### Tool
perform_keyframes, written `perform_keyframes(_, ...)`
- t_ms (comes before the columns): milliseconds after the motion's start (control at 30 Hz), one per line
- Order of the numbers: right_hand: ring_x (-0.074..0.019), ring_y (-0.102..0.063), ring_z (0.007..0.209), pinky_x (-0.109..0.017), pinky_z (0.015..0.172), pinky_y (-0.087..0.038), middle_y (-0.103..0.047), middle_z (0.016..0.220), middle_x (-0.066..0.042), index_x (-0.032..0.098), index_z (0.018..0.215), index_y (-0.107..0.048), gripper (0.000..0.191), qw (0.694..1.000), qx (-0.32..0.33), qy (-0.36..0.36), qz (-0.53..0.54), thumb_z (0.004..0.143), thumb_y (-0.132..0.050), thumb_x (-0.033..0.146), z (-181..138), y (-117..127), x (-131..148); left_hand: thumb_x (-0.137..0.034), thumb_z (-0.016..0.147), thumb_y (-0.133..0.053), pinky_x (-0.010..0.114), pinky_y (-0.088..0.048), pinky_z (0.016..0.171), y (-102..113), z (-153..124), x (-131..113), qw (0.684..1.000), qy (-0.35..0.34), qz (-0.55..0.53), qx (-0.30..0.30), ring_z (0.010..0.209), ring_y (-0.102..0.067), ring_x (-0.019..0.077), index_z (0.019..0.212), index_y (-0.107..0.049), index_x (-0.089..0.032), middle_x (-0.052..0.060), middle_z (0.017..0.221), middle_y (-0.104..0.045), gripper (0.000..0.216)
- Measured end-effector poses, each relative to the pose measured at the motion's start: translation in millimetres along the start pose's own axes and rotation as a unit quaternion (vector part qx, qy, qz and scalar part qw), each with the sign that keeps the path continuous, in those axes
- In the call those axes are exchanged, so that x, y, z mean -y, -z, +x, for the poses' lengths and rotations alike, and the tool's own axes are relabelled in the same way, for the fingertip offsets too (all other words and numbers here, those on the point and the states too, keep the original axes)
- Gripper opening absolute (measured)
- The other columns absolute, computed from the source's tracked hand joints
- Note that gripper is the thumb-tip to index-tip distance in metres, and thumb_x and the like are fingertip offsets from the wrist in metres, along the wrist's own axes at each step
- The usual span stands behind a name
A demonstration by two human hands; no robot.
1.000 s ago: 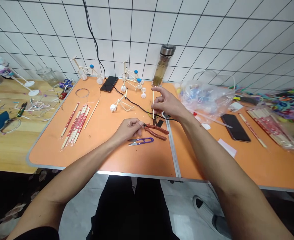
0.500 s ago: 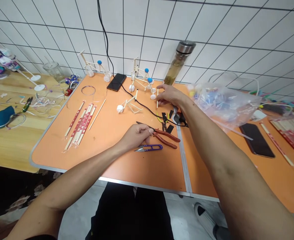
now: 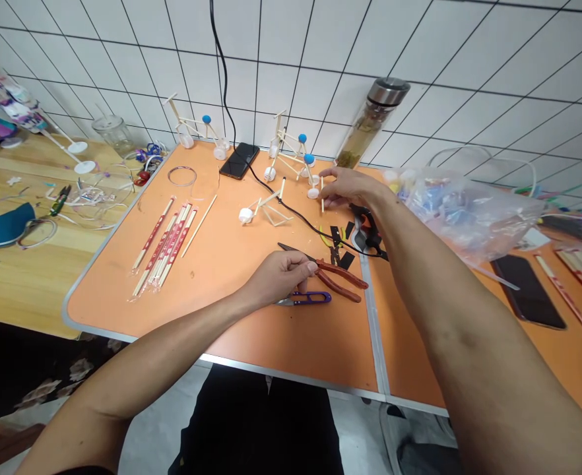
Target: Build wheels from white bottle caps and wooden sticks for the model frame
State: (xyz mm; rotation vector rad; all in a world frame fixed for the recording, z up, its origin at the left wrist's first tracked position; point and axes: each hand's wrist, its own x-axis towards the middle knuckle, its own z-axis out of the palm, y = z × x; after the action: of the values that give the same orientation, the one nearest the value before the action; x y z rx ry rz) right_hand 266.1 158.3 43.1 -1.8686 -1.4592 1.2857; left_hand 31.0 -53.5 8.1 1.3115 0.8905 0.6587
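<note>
My left hand (image 3: pixel 282 275) rests on the orange table (image 3: pixel 231 330), its fingers curled around the jaw end of the red-handled pliers (image 3: pixel 338 274). Purple thread snips (image 3: pixel 305 299) lie just in front of it. My right hand (image 3: pixel 353 188) reaches far across the table and pinches a short wooden stick (image 3: pixel 322 196), held upright beside a stick model with white wheels and a blue ball (image 3: pixel 293 153). Small black pieces (image 3: pixel 340 241) lie between my two hands.
A smaller stick frame (image 3: pixel 264 208), a black phone (image 3: pixel 239 160) with its cable, wrapped chopsticks (image 3: pixel 165 241), a bottle (image 3: pixel 367 125) and another stick model (image 3: pixel 196 128) are on the table. A plastic bag (image 3: pixel 464 208) and a second phone (image 3: pixel 527 290) lie right. A cluttered wooden table (image 3: pixel 18 264) stands left.
My right hand carried the stick away from the pliers' jaws and farther back toward the stick model. My left hand stayed on the pliers. The view shifted left.
</note>
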Motion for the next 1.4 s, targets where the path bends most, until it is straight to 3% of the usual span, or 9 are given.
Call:
perform_keyframes(167,-0.0158,-0.071,0.056,-0.026,0.053,-0.064,-0.081,0.081,-0.004,0.015,0.168,-0.057,0.098,1.0,-0.002,-0.007,-0.011,0.08,-0.098,-0.003,-7,-2,6,-0.047,0.106,-0.066,0.025,-0.038,0.057,0,0,0,1.0,-0.005,-0.002,0.002,0.055,-0.051,0.0108,0.089,-0.07,-0.019,0.0,0.067,-0.07,0.033)
perform_keyframes(467,-0.0189,-0.074,0.063,-0.025,0.054,-0.061,-0.081,0.08,-0.006,0.014,0.159,-0.064,0.085,1.0,-0.002,-0.009,-0.017,0.083,-0.097,-0.001,-3,-3,5,-0.052,0.103,-0.069,0.025,-0.039,0.059,1,0,0,1.0,-0.007,-0.008,0.002,0.056,-0.051,0.0102,0.089,-0.071,-0.019,-0.001,0.067,-0.069,0.036)
perform_keyframes(700,-0.0221,-0.074,0.061,-0.032,0.054,-0.061,-0.081,0.081,-0.006,0.017,0.147,-0.07,0.09,1.0,0.002,-0.012,-0.007,0.068,-0.113,0.013,8,-1,2,-0.05,0.103,-0.069,0.025,-0.04,0.059,1,0,0,1.0,-0.007,-0.016,0.004,0.054,-0.051,0.0102,0.086,-0.07,-0.019,-0.002,0.066,-0.069,0.035)
perform_keyframes(1000,-0.0251,-0.076,0.062,-0.036,0.054,-0.061,-0.079,0.076,-0.004,0.017,0.131,-0.075,0.079,1.0,-0.001,-0.003,0.002,0.061,-0.111,0.004,18,1,-4,-0.046,0.104,-0.066,0.025,-0.039,0.058,0,0,-1,1.0,-0.012,-0.019,0.007,0.054,-0.05,0.0102,0.087,-0.069,-0.02,-0.002,0.065,-0.068,0.032)
perform_keyframes(1400,-0.02,-0.074,0.063,-0.032,0.059,-0.062,-0.079,0.078,-0.003,0.021,0.141,-0.078,0.079,1.0,0.005,-0.011,-0.015,0.07,-0.104,0.0,14,-1,3,-0.05,0.103,-0.069,0.026,-0.039,0.059,1,0,0,1.0,-0.01,-0.02,0.006,0.054,-0.05,0.0102,0.085,-0.069,-0.02,-0.002,0.066,-0.069,0.035)
